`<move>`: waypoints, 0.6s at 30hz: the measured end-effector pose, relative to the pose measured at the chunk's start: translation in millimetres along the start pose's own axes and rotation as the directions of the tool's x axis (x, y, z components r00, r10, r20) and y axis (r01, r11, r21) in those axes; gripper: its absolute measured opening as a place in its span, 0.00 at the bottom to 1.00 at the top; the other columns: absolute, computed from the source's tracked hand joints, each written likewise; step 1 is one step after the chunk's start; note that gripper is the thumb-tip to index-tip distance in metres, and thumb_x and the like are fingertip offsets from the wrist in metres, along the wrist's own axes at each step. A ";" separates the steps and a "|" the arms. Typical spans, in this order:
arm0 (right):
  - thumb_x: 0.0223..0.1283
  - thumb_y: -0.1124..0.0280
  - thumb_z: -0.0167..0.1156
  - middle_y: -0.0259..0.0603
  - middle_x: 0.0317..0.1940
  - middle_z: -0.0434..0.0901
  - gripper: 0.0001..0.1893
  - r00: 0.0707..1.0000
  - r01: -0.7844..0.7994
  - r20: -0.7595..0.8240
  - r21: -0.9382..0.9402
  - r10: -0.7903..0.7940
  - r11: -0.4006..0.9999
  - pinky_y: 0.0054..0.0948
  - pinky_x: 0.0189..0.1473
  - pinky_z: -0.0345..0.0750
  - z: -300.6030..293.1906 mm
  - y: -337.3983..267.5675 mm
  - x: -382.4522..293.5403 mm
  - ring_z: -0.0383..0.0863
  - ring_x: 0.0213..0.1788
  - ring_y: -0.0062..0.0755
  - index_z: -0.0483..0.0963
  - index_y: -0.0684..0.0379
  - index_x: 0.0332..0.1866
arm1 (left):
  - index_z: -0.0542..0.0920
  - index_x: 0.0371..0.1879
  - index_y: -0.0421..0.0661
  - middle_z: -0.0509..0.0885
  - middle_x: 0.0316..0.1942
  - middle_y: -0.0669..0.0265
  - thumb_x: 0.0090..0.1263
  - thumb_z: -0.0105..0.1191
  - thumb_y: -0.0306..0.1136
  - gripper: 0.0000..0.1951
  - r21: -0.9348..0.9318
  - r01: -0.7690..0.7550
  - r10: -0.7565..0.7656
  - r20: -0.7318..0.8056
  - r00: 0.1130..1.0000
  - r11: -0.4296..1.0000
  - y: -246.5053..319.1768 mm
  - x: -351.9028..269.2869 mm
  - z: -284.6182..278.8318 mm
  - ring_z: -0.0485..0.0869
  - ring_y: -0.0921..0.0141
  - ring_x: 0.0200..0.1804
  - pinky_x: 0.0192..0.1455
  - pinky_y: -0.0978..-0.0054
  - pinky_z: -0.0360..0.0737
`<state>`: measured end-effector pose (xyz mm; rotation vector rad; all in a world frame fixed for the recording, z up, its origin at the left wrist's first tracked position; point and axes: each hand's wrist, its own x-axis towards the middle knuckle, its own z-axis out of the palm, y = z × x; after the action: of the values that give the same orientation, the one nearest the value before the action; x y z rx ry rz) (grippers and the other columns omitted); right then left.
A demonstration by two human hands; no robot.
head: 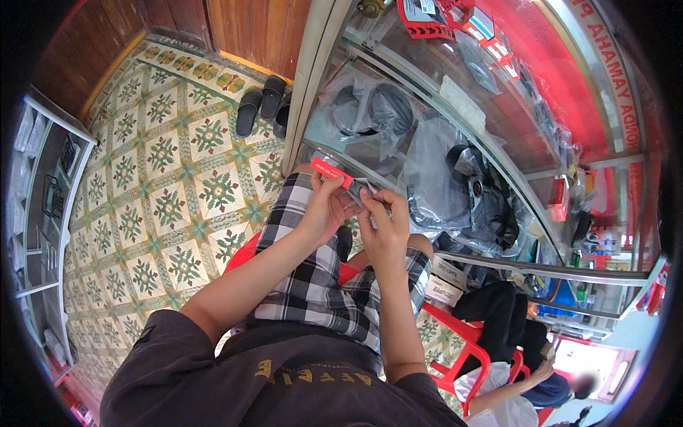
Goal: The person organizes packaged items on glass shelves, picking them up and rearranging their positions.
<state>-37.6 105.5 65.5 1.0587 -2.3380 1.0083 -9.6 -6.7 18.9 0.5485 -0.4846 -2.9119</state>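
Observation:
A narrow red printed box [332, 172] is held in my left hand [326, 205], the thumb on its near side, above my lap. At the box's right end is a small dark item in clear plastic [356, 188], pinched by the thumb and fingers of my right hand [385, 216]. Whether that item is inside the box's end or only touches it I cannot tell. Both hands are close together over my plaid shorts [304, 245], just in front of the glass display case.
The glass display case [427, 96] holds plastic-wrapped dark parts [392, 109] and boxes. Black sandals [249, 112] lie on the patterned tile floor [205, 181]. A glass cabinet [50, 213] stands at the left. To the right, a person [544, 389] sits near a red plastic chair [464, 347].

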 end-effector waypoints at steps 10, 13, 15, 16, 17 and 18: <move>0.40 0.85 0.61 0.44 0.35 0.75 0.17 1.000 -0.005 -0.002 0.027 0.005 1.000 0.32 0.40 0.76 8.5 10.7 -3.8 0.77 0.38 0.41 0.79 0.62 0.40 | 0.68 0.44 0.50 0.77 0.42 0.69 0.64 0.51 0.41 0.14 -0.018 0.045 -0.044 0.057 0.997 0.999 -8.5 5.8 -12.8 0.78 0.74 0.43 0.45 0.74 0.77; 0.40 0.85 0.62 0.43 0.36 0.76 0.14 0.994 0.048 -0.098 0.028 -0.045 0.998 0.32 0.41 0.76 10.5 8.7 -9.7 0.77 0.40 0.41 0.79 0.63 0.38 | 0.68 0.44 0.50 0.77 0.42 0.68 0.63 0.51 0.41 0.14 -0.044 0.098 -0.095 0.070 0.993 0.994 -11.9 7.8 -17.1 0.78 0.73 0.43 0.46 0.74 0.77; 0.41 0.84 0.64 0.42 0.37 0.77 0.15 0.993 0.044 -0.109 0.007 -0.043 0.999 0.30 0.41 0.75 11.1 6.7 -14.9 0.78 0.39 0.39 0.77 0.62 0.38 | 0.68 0.43 0.51 0.76 0.42 0.68 0.63 0.51 0.41 0.14 -0.087 0.155 -0.149 0.073 0.986 0.984 -12.3 8.1 -18.5 0.78 0.72 0.43 0.46 0.74 0.77; 0.41 0.84 0.64 0.42 0.37 0.77 0.15 0.993 0.041 -0.110 0.008 -0.040 0.999 0.30 0.41 0.75 12.8 6.7 -16.4 0.78 0.39 0.39 0.77 0.62 0.38 | 0.64 0.46 0.54 0.76 0.42 0.68 0.64 0.52 0.39 0.15 -0.124 0.201 -0.187 0.113 0.976 0.972 -10.8 7.6 -17.3 0.79 0.71 0.42 0.45 0.71 0.78; 0.41 0.83 0.64 0.42 0.37 0.77 0.15 0.988 -0.023 -0.153 0.002 0.023 1.000 0.30 0.41 0.75 14.7 7.1 -17.9 0.78 0.39 0.39 0.77 0.62 0.39 | 0.60 0.48 0.57 0.75 0.42 0.68 0.64 0.52 0.38 0.18 -0.160 0.247 -0.223 0.155 0.962 0.956 -9.5 6.9 -16.4 0.80 0.69 0.40 0.44 0.68 0.79; 0.41 0.83 0.65 0.43 0.38 0.78 0.16 0.977 -0.083 -0.196 0.003 0.082 0.997 0.30 0.40 0.75 17.4 7.2 -18.3 0.78 0.39 0.39 0.76 0.62 0.40 | 0.60 0.48 0.57 0.75 0.42 0.68 0.64 0.52 0.38 0.18 -0.159 0.243 -0.219 0.152 0.964 0.957 -8.8 6.1 -15.4 0.80 0.69 0.40 0.44 0.68 0.79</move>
<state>-32.2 104.9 39.8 0.8250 -2.2382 1.0836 -10.2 -4.1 0.3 0.4136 -0.1827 -3.1882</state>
